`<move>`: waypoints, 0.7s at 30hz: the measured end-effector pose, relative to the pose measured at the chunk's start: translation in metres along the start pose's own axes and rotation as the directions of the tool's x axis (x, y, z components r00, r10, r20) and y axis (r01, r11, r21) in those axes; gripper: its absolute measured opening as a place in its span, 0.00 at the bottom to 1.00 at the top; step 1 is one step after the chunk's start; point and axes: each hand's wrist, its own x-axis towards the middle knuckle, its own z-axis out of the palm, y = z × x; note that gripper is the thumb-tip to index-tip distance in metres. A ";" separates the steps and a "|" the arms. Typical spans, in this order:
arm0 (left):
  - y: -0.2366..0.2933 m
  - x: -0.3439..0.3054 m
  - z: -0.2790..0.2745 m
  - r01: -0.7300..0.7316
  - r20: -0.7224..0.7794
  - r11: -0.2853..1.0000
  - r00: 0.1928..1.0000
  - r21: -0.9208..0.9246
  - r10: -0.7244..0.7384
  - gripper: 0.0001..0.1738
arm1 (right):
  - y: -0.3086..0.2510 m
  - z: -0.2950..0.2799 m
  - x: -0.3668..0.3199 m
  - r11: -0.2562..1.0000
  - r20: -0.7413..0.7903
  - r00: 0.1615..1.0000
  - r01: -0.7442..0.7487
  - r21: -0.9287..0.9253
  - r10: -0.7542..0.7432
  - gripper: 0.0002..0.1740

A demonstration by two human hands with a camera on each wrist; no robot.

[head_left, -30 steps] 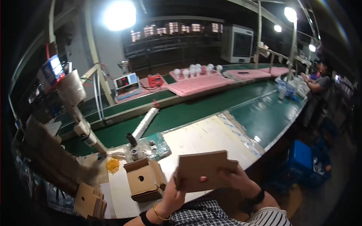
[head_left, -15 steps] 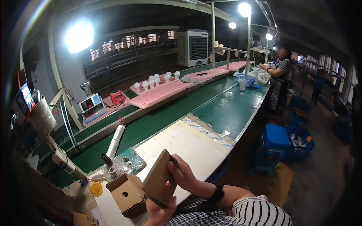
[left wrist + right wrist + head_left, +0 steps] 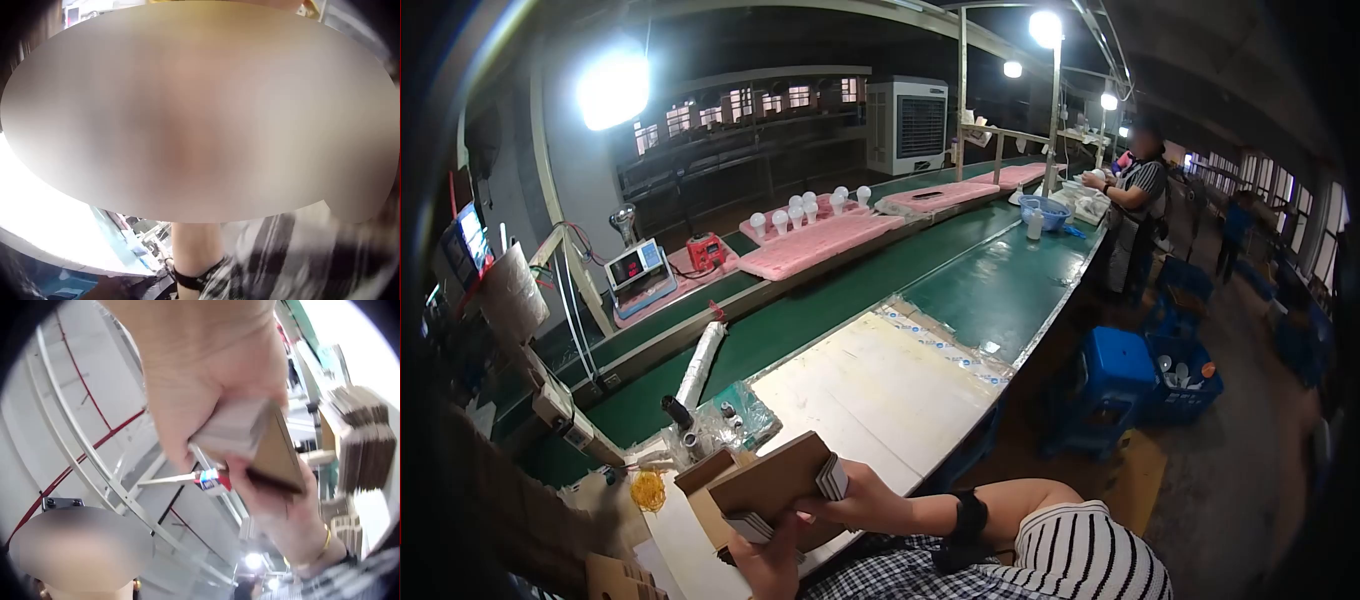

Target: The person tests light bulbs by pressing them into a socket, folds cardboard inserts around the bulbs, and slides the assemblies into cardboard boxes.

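Note:
Both hands hold a folded piece of brown cardboard [image 3: 772,482] low in the head view, above a stack of similar pieces. The right hand [image 3: 862,500] grips its right end, where pale folded flaps show. At the lower left end the left hand [image 3: 768,560] grips near another set of flaps. In the right wrist view the cardboard [image 3: 280,450] stands between the right hand [image 3: 212,381] and the left hand [image 3: 281,512], whose fingers pinch its lower side. The left wrist view is mostly blurred.
A cardboard stack [image 3: 700,490] lies behind the held piece, with yellow bands [image 3: 648,491] to its left. Wrapped metal parts [image 3: 725,420] sit beyond. Bulbs [image 3: 810,207] stand on pink foam [image 3: 820,245]. Blue stools [image 3: 1112,370] and a person [image 3: 1138,200] are at the right.
The cardboard has moved lower and left, turned from steeply tilted to flatter, and its end flaps now show folded. Both hands moved left with it, the right hand now at its right end.

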 end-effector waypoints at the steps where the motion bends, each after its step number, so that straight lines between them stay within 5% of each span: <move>1: -0.002 -0.004 -0.004 0.010 -0.011 1.000 1.000 -0.006 -0.010 0.15 | 0.000 0.002 0.000 1.000 0.010 1.000 -0.012 0.000 0.012 0.19; 5: -0.005 -0.005 -0.021 -0.024 -0.038 1.000 0.999 0.020 0.025 0.18 | 0.001 -0.001 0.017 0.989 0.178 0.973 0.145 0.011 -0.144 0.17; 7: -0.005 0.008 -0.029 0.024 0.096 1.000 0.995 -0.017 -0.023 0.23 | -0.005 -0.019 0.029 0.999 0.528 0.849 0.024 0.026 -0.034 0.17; 8: -0.004 0.012 -0.033 0.062 0.162 0.998 0.985 -0.031 -0.056 0.25 | -0.006 -0.023 0.032 0.990 0.620 0.778 0.137 -0.017 -0.098 0.18; 11: -0.007 0.020 -0.042 0.204 0.350 0.976 0.922 -0.073 -0.166 0.32 | -0.004 -0.015 0.026 0.999 0.756 0.653 0.046 0.022 -0.047 0.28; 12: -0.008 0.023 -0.045 0.251 0.412 0.965 0.890 -0.080 -0.198 0.35 | -0.002 -0.013 0.028 0.995 0.809 0.587 0.092 -0.045 -0.017 0.35; 19: -0.018 0.038 -0.059 0.584 0.771 0.809 0.543 -0.063 -0.332 0.52 | 0.023 -0.023 0.024 0.996 0.831 0.549 -0.068 -0.064 0.091 0.41; 21: -0.021 0.018 -0.068 0.700 0.816 0.712 0.444 -0.058 -0.370 0.57 | 0.024 -0.027 0.017 0.998 0.788 0.613 -0.060 -0.024 0.056 0.39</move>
